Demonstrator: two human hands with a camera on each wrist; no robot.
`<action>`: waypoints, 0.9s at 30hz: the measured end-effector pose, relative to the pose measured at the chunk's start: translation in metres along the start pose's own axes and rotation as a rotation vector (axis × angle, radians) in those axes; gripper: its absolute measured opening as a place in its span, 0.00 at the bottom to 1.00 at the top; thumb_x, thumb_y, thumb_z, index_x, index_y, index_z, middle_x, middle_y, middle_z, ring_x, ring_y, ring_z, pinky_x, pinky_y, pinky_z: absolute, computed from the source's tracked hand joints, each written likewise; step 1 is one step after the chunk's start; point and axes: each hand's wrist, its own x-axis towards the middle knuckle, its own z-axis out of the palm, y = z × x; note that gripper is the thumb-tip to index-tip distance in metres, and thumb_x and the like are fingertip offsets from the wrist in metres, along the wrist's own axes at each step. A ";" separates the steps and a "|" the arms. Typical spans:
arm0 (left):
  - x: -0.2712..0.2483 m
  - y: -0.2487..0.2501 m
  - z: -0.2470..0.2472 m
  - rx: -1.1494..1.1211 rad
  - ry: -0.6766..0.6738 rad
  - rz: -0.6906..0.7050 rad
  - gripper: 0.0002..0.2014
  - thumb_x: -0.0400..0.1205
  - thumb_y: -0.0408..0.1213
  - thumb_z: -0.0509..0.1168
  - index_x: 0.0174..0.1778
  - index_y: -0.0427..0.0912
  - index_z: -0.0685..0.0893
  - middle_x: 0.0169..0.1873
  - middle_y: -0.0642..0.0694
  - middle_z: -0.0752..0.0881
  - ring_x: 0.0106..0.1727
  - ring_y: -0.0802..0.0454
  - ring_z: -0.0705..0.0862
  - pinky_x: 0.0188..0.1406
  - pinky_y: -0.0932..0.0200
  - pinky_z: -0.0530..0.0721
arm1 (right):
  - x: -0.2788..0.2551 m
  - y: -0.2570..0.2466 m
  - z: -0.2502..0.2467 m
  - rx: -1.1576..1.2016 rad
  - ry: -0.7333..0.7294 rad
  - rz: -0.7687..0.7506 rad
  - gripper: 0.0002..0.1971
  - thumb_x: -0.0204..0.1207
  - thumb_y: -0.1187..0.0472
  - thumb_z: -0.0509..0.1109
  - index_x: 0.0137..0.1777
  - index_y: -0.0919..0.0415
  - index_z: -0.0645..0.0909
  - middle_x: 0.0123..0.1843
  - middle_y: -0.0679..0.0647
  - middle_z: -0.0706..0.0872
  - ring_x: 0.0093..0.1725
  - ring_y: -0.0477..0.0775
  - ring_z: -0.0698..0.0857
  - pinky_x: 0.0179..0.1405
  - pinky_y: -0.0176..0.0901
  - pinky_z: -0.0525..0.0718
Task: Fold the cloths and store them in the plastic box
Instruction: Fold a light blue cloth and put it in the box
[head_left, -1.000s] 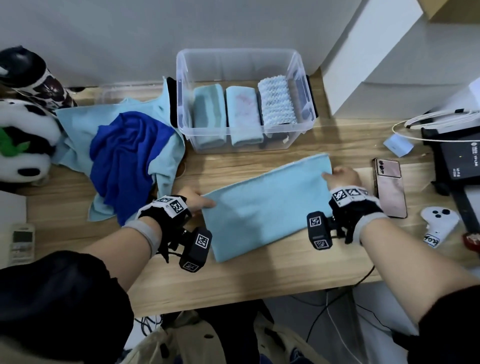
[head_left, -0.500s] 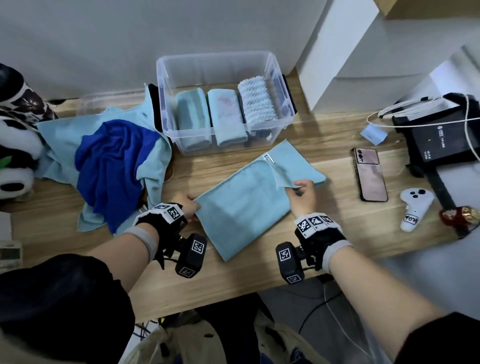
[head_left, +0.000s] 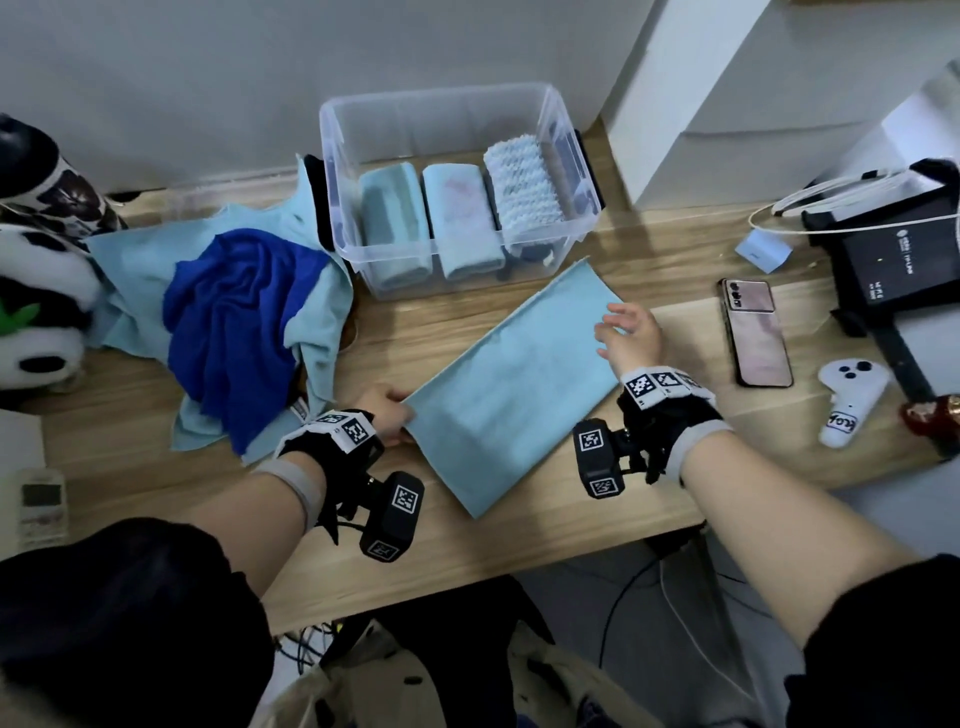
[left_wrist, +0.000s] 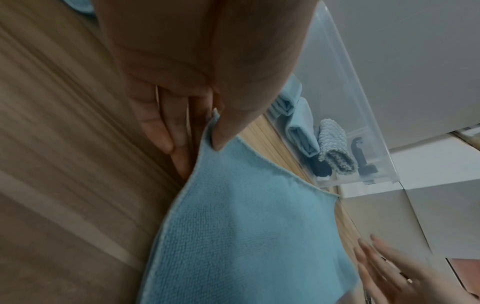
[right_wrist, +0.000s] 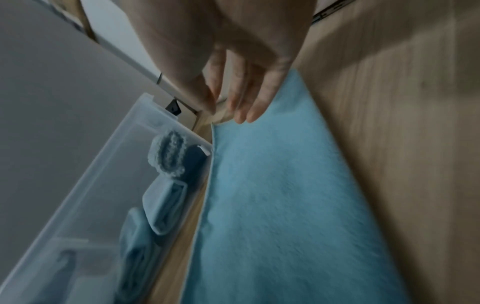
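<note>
A light blue cloth (head_left: 509, 384) lies flat and slanted on the wooden desk (head_left: 519, 545). My left hand (head_left: 408, 415) pinches its near-left corner between thumb and fingers, which shows plainly in the left wrist view: left hand (left_wrist: 207, 142), cloth (left_wrist: 246, 236). My right hand (head_left: 610, 325) is open with fingers spread over the cloth's far-right end; I cannot tell whether it touches. In the right wrist view the right hand (right_wrist: 233, 113) has straight fingers at the cloth (right_wrist: 285, 195) edge. Behind stands the clear plastic box (head_left: 447, 98) with three folded cloths (head_left: 462, 218) inside.
A dark blue cloth (head_left: 234, 322) lies heaped on another light blue one (head_left: 130, 260) at the left. A phone (head_left: 758, 332), a white controller (head_left: 847, 400) and a black device (head_left: 904, 260) lie to the right. A panda toy (head_left: 36, 312) sits far left.
Half a second ago my right hand pinched a turned-over end of the cloth. It has let go; the cloth now lies flat and the hand is open. The left hand kept its corner.
</note>
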 end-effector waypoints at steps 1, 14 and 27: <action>0.000 -0.001 0.000 0.005 -0.004 -0.006 0.14 0.80 0.21 0.56 0.59 0.34 0.78 0.24 0.43 0.82 0.09 0.61 0.77 0.07 0.71 0.72 | -0.007 0.006 0.000 -0.014 -0.011 -0.018 0.09 0.74 0.75 0.67 0.42 0.60 0.80 0.36 0.51 0.84 0.33 0.42 0.83 0.35 0.32 0.80; -0.024 0.051 0.029 -0.046 -0.326 0.198 0.24 0.81 0.23 0.58 0.71 0.47 0.72 0.31 0.44 0.84 0.17 0.62 0.83 0.20 0.67 0.83 | -0.100 0.008 0.017 -0.392 -0.706 0.072 0.29 0.70 0.51 0.75 0.70 0.58 0.73 0.57 0.48 0.79 0.58 0.46 0.79 0.53 0.36 0.76; -0.019 0.075 0.009 -0.083 -0.578 0.231 0.06 0.78 0.41 0.68 0.50 0.49 0.86 0.47 0.55 0.91 0.45 0.60 0.89 0.44 0.67 0.78 | -0.095 0.023 0.004 -0.731 -0.424 -0.047 0.12 0.73 0.66 0.63 0.54 0.67 0.82 0.55 0.66 0.86 0.57 0.64 0.84 0.54 0.48 0.81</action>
